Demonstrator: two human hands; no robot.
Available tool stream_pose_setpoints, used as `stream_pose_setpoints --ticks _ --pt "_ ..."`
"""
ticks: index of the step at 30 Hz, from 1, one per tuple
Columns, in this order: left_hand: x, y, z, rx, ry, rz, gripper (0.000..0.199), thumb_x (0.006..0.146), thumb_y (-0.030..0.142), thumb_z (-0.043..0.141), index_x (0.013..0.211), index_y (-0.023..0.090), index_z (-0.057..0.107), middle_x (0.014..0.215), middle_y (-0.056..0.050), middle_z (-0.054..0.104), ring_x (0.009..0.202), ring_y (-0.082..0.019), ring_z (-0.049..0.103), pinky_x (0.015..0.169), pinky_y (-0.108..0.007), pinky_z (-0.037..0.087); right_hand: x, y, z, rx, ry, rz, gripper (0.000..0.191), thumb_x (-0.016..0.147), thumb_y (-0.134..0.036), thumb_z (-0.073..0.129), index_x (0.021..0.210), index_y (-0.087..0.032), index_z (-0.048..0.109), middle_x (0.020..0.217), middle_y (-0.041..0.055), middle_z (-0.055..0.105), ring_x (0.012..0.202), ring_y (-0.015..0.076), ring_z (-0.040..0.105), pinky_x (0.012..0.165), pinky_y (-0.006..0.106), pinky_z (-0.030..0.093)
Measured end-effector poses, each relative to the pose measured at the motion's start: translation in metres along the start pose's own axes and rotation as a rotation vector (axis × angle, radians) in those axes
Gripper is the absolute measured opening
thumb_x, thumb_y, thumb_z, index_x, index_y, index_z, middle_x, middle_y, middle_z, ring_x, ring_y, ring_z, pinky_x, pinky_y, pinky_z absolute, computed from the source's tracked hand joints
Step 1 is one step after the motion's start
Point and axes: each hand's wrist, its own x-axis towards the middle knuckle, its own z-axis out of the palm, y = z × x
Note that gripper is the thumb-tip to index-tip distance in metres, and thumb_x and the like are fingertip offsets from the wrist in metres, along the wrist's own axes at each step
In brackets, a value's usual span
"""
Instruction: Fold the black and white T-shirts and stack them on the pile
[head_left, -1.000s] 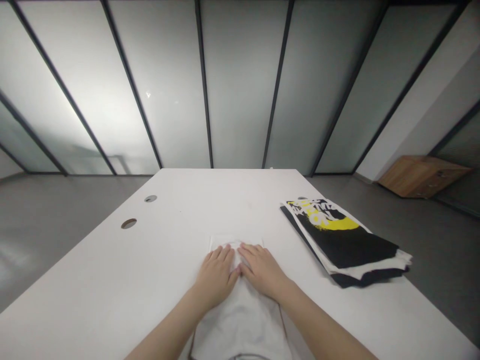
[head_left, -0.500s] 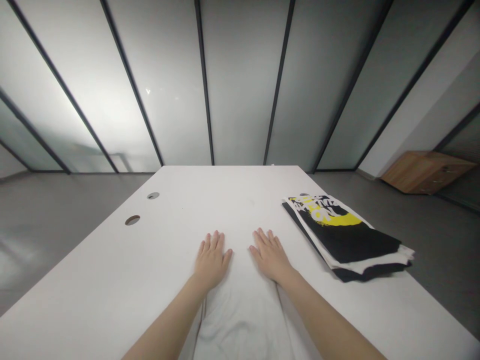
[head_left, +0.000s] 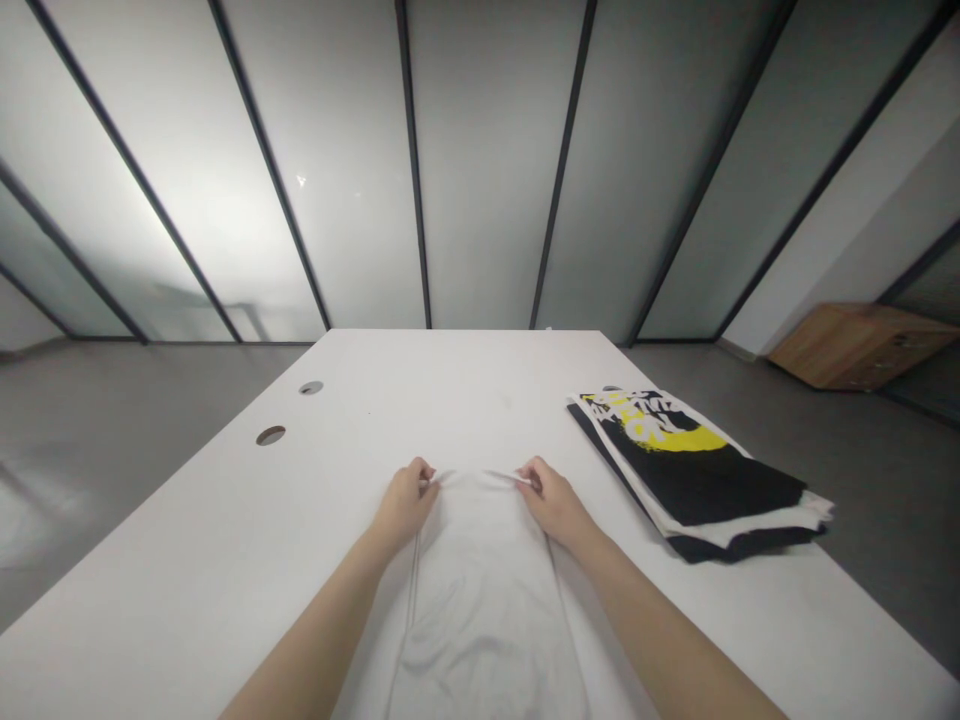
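Observation:
A white cloth garment lies folded lengthwise on the white table, its near part wrinkled and running out of view at the bottom. My left hand pinches its far left corner between thumb and fingers. At the far right corner, my right hand holds the cloth in a like pinch. Both corners are lifted slightly, and the far edge sags between them. What kind of garment it is, I cannot tell.
To the right lies a stack of folded black and white cloth items with a yellow and white print on top. Round holes pierce the table's left side. Beyond stand frosted glass panels and a wooden cabinet.
Both hands were lying flat with fingers spread on the cloth's far end. Now the fingers have closed on its two far corners and raised them a little.

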Motion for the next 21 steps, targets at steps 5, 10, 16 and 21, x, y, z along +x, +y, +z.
stream_pose_setpoints --ticks 5,10,16,21 --pt "-0.001 0.006 -0.016 -0.432 -0.119 -0.293 0.046 0.086 0.044 0.071 0.121 0.019 0.054 0.070 0.006 0.058 0.057 -0.013 0.051 0.056 -0.025 0.037 -0.002 -0.009 -0.013 0.428 -0.102 0.379 0.053 0.086 -0.046 0.072 0.130 -0.023 0.053 0.072 -0.0077 0.056 0.054 0.0122 0.050 0.050 0.023 0.036" --pt "-0.008 0.012 -0.046 -0.623 -0.413 -0.577 0.052 0.083 0.067 0.071 0.098 0.019 0.060 0.060 0.007 0.053 0.041 -0.006 0.032 0.042 -0.021 0.016 -0.003 -0.007 -0.044 0.388 -0.462 0.673 0.037 0.091 -0.056 0.071 0.087 -0.020 0.060 0.059 -0.0073 0.051 0.036 0.0042 0.029 0.034 0.021 0.012" --pt "-0.010 0.010 -0.041 -0.919 -0.600 -0.723 0.048 0.090 0.061 0.070 0.111 0.019 0.060 0.086 -0.010 0.078 0.043 -0.009 0.052 0.038 -0.018 0.033 -0.011 -0.006 -0.055 0.565 -0.655 0.693 0.034 0.095 -0.049 0.070 0.085 -0.022 0.051 0.061 -0.0067 0.060 0.033 0.0014 0.027 0.029 0.013 0.012" --pt "-0.010 0.012 -0.022 -1.201 -0.687 -0.757 0.048 0.097 0.054 0.069 0.121 0.013 0.064 0.122 -0.022 0.076 0.075 -0.021 0.078 0.060 -0.027 0.058 -0.014 -0.012 -0.039 0.829 -0.627 0.794 0.035 0.097 -0.045 0.071 0.110 -0.023 0.047 0.104 0.0122 0.081 0.052 0.0134 0.071 0.045 0.022 0.057"
